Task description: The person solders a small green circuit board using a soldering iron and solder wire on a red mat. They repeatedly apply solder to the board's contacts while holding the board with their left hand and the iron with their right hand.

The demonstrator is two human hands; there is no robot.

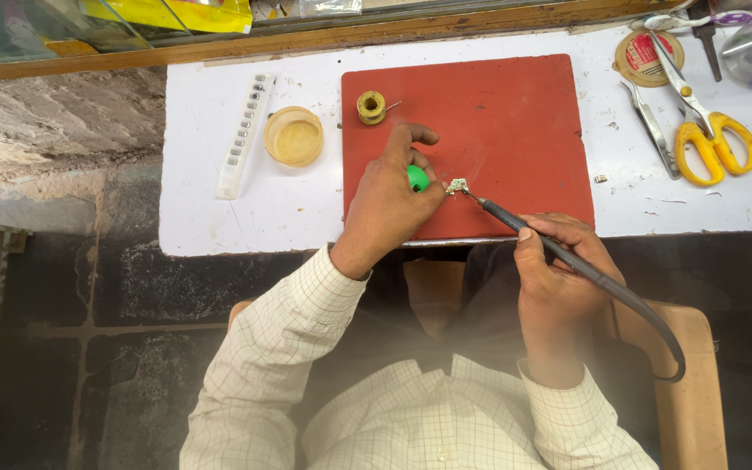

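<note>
Two hands (393, 196) (554, 270); solder spool (371, 107), scissors (707, 130) nearby

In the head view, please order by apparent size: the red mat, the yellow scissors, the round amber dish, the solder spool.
1. red mat
2. yellow scissors
3. round amber dish
4. solder spool
All lie on one table, so nearness hardly matters.

Left hand (391, 202) reaches far forward, forearm angled right, fingers curled downward with the index finger stretched farthest. Right hand (559, 274) stays nearer, on the right, fingers closed in a pen-like grip, wrist bent inward.
</note>
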